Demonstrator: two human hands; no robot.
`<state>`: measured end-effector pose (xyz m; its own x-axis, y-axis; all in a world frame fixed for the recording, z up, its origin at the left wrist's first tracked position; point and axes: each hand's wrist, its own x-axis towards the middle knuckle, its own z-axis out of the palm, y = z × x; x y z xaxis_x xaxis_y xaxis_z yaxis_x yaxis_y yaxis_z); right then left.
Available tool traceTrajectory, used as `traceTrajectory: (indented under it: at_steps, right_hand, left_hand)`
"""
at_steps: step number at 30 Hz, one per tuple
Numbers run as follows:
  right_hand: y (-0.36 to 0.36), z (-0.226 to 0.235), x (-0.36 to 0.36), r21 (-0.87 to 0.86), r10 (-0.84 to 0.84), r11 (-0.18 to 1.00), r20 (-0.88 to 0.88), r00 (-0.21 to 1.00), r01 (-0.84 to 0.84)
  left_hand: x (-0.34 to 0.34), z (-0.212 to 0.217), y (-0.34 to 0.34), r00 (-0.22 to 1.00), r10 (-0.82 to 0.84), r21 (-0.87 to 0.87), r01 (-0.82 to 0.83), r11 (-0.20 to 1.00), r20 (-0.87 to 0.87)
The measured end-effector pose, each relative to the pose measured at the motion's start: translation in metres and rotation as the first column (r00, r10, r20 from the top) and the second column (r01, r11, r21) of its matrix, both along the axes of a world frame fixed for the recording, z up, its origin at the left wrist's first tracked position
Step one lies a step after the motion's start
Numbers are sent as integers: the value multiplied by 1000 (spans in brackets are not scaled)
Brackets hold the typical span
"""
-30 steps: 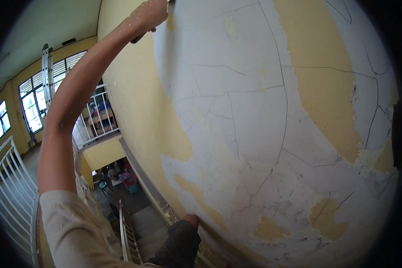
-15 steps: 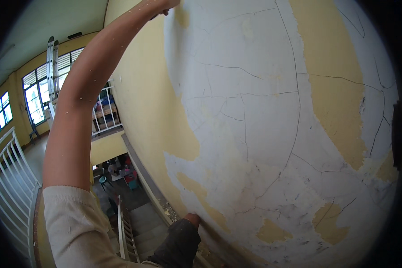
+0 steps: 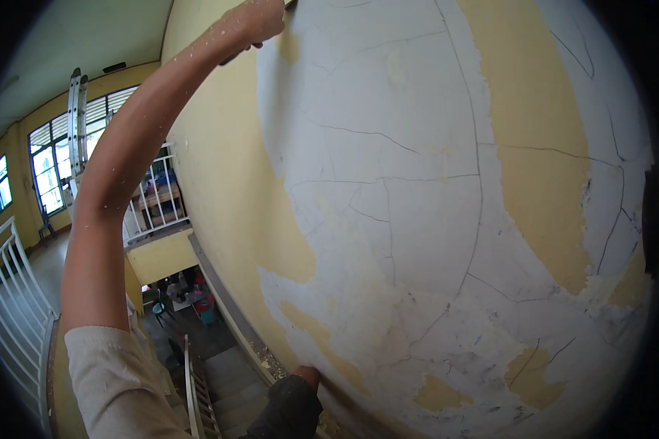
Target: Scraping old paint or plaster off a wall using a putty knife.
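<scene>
My left arm, dotted with pale flakes, reaches up across the view to the wall. At the top edge my left hand is closed in a fist on what looks like a scraper. Most of that tool is hidden by the fist; a small dark edge shows beyond the knuckles, against the wall. Yellow paint remains there in ragged patches around a large bare whitish area with dark cracks. My right hand is out of view.
Below left, stairs with a white handrail descend to a cluttered lower floor. White railings and a ladder stand at left. Debris lies on the ledge along the wall's foot, near my bent knee.
The view has tilted up slightly, so the wall sits lower in it and more of my left fist shows. My left elbow has dropped a little; the fist stays by the same part of the wall.
</scene>
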<state>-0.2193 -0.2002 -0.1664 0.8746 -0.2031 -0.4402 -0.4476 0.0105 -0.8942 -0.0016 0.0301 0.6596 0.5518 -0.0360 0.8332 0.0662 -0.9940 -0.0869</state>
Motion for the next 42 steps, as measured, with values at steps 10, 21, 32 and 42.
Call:
traceTrajectory:
  at_steps: [10,21,32,42]
  right_hand:
    - [-1,20,-11,-46,-43,998,-2,999,43]
    - [-3,-33,1,16,-61,998,113,992,59]
    - [-2,0,0,129,-17,991,-117,993,32]
    - [-4,-4,-4,90,-63,993,-81,995,70]
  left_hand:
    - [30,0,22,990,-43,-110,57,992,131]
    - [39,-1,36,983,12,157,-41,987,182]
    - [33,-16,24,972,-68,200,22,980,225]
    - [18,-1,18,996,-9,110,-1,994,91]
